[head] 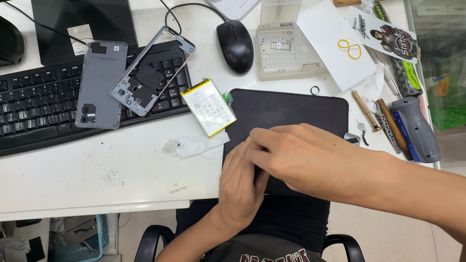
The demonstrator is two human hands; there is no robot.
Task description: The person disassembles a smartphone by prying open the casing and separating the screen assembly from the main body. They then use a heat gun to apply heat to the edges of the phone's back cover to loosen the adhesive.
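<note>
I see both hands pressed together on the black mat (291, 109) at the table's (121, 170) front edge: the left hand (240, 182) lies flat with fingers closed, the right hand (306, 155) curled over it; whether either holds anything I cannot tell. A phone battery (208, 106) lies just beside the mat's far left corner.

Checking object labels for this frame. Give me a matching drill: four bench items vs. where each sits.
Items:
1. phone back cover
2. battery
3. mouse
4. yellow rubber band

Places:
A. on the white paper sheet
B. flat on the keyboard's left half
C. at the dark mat's upper left corner
D. behind the mat, beside the clear parts box

Pairs: 1-B, 2-C, 3-D, 4-A
</note>
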